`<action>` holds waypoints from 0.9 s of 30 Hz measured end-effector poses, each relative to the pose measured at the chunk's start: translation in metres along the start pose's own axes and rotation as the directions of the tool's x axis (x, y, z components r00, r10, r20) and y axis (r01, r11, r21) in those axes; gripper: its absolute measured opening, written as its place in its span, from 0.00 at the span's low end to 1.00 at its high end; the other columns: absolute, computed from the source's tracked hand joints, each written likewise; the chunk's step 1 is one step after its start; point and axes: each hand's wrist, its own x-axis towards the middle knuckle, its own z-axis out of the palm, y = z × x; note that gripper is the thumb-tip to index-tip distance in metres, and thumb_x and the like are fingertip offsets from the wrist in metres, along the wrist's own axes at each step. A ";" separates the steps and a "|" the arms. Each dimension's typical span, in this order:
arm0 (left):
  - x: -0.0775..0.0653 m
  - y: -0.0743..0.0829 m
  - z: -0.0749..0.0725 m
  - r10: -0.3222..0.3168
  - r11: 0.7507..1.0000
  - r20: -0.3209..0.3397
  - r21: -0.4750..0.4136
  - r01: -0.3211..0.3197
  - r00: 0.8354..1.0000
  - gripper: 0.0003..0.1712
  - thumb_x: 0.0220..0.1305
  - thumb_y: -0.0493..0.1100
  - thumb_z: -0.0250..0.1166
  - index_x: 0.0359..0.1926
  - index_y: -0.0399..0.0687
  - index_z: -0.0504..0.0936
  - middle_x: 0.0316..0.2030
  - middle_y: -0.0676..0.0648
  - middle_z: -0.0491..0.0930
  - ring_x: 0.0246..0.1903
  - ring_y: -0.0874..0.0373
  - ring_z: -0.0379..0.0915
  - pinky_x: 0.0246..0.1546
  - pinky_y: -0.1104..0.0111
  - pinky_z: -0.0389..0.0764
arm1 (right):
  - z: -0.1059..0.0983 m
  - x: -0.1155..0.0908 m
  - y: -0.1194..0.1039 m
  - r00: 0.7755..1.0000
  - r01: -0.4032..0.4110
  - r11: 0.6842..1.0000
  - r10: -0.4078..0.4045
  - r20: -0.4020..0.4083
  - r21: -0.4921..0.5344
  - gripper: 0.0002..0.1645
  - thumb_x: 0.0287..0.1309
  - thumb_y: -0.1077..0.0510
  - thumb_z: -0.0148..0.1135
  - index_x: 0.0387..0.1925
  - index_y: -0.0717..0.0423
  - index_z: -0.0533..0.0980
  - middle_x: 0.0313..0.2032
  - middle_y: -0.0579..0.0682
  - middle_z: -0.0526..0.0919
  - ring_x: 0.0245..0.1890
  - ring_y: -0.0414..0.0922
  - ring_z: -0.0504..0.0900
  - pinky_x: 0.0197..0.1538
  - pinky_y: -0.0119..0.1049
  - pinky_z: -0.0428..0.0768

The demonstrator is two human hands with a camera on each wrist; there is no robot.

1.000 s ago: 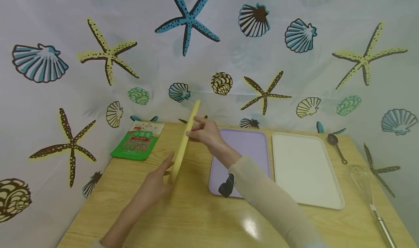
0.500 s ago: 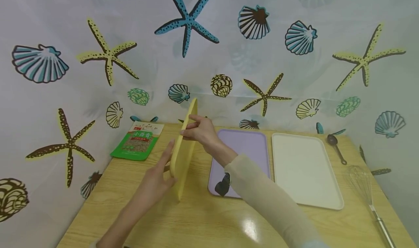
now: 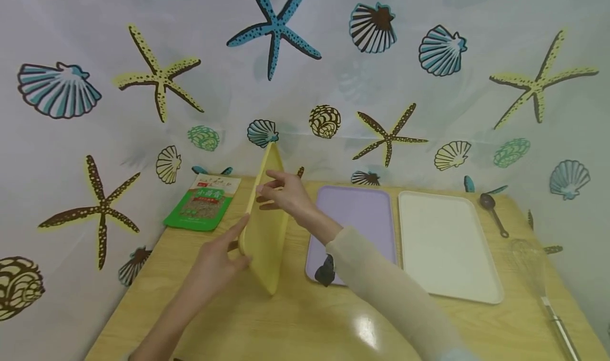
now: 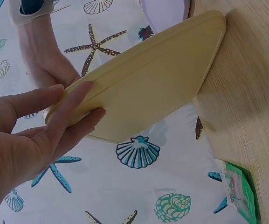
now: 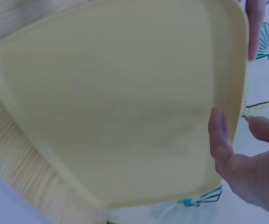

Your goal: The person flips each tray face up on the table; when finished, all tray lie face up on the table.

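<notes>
A yellow rectangular tray [image 3: 264,239] stands steeply tilted above the wooden table, its inner face turned to the right. My left hand [image 3: 214,263] pinches its near rim. In the left wrist view, the fingers of that hand [image 4: 36,140] spread over the rim and the flat outer face. My right hand [image 3: 290,197] holds the farther part of the rim. In the right wrist view, fingers of the right hand [image 5: 253,172] lie against the inner face, with the thumb just outside the edge.
A green seed packet [image 3: 200,205] lies at the back left. Right of the hands are a purple tray [image 3: 355,218] and a white tray [image 3: 448,244]. Beyond them lie a dark measuring spoon [image 3: 493,213] and a wire whisk [image 3: 545,297]. A shell-patterned curtain [image 3: 314,48] rises behind.
The yellow tray has turned from nearly edge-on so that its inner face shows, and shifted slightly left. Both hands have moved a little left with it.
</notes>
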 end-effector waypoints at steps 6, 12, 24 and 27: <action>-0.004 -0.008 -0.007 -0.049 0.996 -0.008 -0.079 0.048 0.999 0.44 0.58 0.32 0.66 0.73 0.41 0.56 0.65 0.31 0.64 0.55 0.36 0.72 0.39 0.64 0.84 | -0.022 -0.005 0.054 0.999 -0.053 0.987 0.053 -0.006 -0.150 0.32 0.70 0.56 0.52 0.69 0.68 0.58 0.56 0.69 0.74 0.49 0.62 0.80 0.46 0.50 0.82; -0.004 -0.012 -0.014 -0.061 0.987 0.012 -0.151 0.062 0.998 0.43 0.60 0.32 0.65 0.73 0.40 0.55 0.67 0.31 0.61 0.57 0.37 0.71 0.37 0.70 0.83 | -0.030 -0.011 0.108 0.983 -0.182 0.941 0.168 -0.073 -0.285 0.32 0.69 0.55 0.54 0.66 0.69 0.62 0.55 0.67 0.75 0.50 0.60 0.80 0.50 0.51 0.80; -0.001 -0.020 -0.021 -0.142 0.894 0.040 -0.424 0.146 0.989 0.43 0.65 0.30 0.60 0.74 0.40 0.47 0.68 0.28 0.57 0.54 0.40 0.73 0.38 0.66 0.84 | -0.019 -0.021 0.122 0.963 -0.271 0.891 0.249 -0.108 -0.365 0.34 0.65 0.57 0.57 0.65 0.75 0.61 0.55 0.67 0.77 0.40 0.57 0.84 0.56 0.45 0.77; 0.001 -0.021 -0.023 -0.159 0.876 0.044 -0.455 0.161 0.986 0.42 0.66 0.30 0.58 0.74 0.37 0.46 0.68 0.27 0.55 0.58 0.38 0.69 0.39 0.65 0.84 | -0.019 -0.020 0.125 0.962 -0.272 0.888 0.246 -0.117 -0.370 0.35 0.61 0.60 0.61 0.64 0.75 0.62 0.55 0.67 0.76 0.43 0.56 0.83 0.61 0.46 0.73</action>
